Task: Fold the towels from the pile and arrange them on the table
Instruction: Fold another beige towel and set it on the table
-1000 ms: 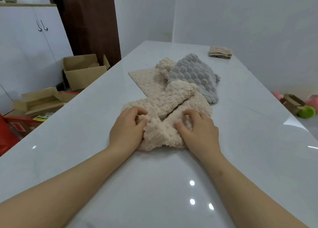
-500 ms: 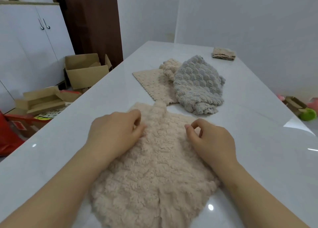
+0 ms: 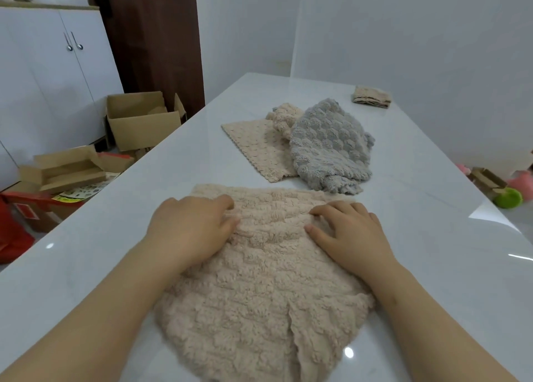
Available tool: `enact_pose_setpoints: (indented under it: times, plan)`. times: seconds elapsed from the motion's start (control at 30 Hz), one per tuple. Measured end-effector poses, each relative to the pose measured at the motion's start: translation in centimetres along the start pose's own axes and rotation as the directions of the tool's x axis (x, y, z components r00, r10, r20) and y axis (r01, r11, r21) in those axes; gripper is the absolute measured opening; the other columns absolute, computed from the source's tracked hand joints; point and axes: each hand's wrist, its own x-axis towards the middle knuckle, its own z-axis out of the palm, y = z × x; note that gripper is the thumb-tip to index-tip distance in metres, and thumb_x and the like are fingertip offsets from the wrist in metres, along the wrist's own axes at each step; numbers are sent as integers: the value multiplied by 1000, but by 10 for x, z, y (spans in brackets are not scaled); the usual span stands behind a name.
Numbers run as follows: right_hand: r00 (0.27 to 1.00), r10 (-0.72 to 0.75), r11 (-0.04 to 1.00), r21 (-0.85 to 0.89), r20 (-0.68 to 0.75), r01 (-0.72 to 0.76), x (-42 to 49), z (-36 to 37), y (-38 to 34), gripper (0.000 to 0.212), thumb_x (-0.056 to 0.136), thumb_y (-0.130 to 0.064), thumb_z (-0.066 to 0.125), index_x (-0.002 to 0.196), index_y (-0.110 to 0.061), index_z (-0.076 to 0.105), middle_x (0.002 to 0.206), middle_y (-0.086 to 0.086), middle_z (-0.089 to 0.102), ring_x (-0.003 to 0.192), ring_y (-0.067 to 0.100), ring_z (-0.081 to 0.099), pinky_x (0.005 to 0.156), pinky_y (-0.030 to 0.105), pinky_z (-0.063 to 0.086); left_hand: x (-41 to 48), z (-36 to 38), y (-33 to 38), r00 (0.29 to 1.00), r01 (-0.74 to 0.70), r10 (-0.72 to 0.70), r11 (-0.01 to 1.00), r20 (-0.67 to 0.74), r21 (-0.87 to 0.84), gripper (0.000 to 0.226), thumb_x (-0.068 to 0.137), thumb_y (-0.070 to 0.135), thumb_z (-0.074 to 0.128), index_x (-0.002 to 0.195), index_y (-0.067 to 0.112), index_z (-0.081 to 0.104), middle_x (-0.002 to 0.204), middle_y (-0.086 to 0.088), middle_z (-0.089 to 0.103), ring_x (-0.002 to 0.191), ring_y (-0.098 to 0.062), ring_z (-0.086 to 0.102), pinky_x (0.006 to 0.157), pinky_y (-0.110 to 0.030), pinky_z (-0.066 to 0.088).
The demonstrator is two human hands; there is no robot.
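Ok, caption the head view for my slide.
The left hand and right hand press a beige towel on the white table; a towel pile and folded towel lie beyond.

open cardboard box [image 3: 142, 124] on the floor beside a white cabinet [image 3: 43, 87] and brown door [image 3: 155, 35]; green ball [image 3: 507, 198] at right.

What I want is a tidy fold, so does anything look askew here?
The near fluffy beige towel lies uneven, a flap doubled over at its near right edge. Beyond it, the grey bobbled towel sits crumpled atop a flat beige knit cloth.
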Motion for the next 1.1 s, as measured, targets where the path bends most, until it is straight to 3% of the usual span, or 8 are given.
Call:
enact_pose_setpoints:
  times: [0.07,0.17,0.3,0.43,0.57,0.77,0.97,1.1]
  plan:
    - [998,-29,999,37,-60,31,-2,-3,4,32,89,-48,45,111,-31,60,119,-11,57,117,18,41,95,34,29,2,5,-6,999,-8,-1,987,-54,-158,43,94,48,31,134,32,39,127,6,57,116,-18,51,89,-33,38]
    - [967,35,997,75,-252,-16,-5,-5,5,23,89,-38,50,83,-21,65,102,-6,65,107,24,47,87,33,31,9,21,-11,995,-45,65,967,71,-251,50,95,47,30,143,30,27,149,6,32,136,-13,28,108,-34,24]
    - [986,129,991,32,-102,-126,-6,0,5,29,90,-45,44,110,-29,58,123,-7,55,117,22,41,92,35,30,18,35,-11,993,-23,37,993,114,-118,52,94,53,22,143,35,21,153,8,21,141,-11,15,113,-45,5]
    - [987,152,986,80,-58,-147,-5,-2,7,28,89,-43,45,111,-30,57,122,-5,55,115,23,42,91,35,30,18,29,-9,999,52,-49,988,23,-143,61,89,59,30,144,35,19,148,10,34,134,-11,33,112,-52,-7]
    - [972,184,977,137,-144,-164,-4,-4,10,19,89,-36,46,97,-27,62,108,-3,62,108,24,46,84,34,30,10,21,-14,996,67,-79,974,-46,-217,49,90,56,27,133,37,39,141,14,43,125,-8,44,113,-47,-3]
    - [956,293,953,92,-28,-290,0,-1,19,33,91,-45,41,120,-40,53,134,1,47,132,26,25,106,41,19,15,33,-16,976,202,-187,969,114,-142,55,87,64,26,137,40,32,136,-11,41,131,-26,28,109,-44,17]
    - [966,255,959,116,35,-257,2,0,19,43,88,-45,45,129,-32,47,140,-3,40,132,24,24,107,40,19,25,34,-23,963,260,-221,911,153,-320,44,93,54,29,131,36,43,143,8,37,136,-12,24,109,-57,1]
    - [976,204,965,185,-83,-186,4,-2,16,47,85,-41,53,129,-25,50,140,-4,38,131,22,25,106,38,19,24,33,-21,974,217,-223,887,33,-409,45,92,48,36,133,30,40,146,9,31,135,-12,26,109,-57,2]
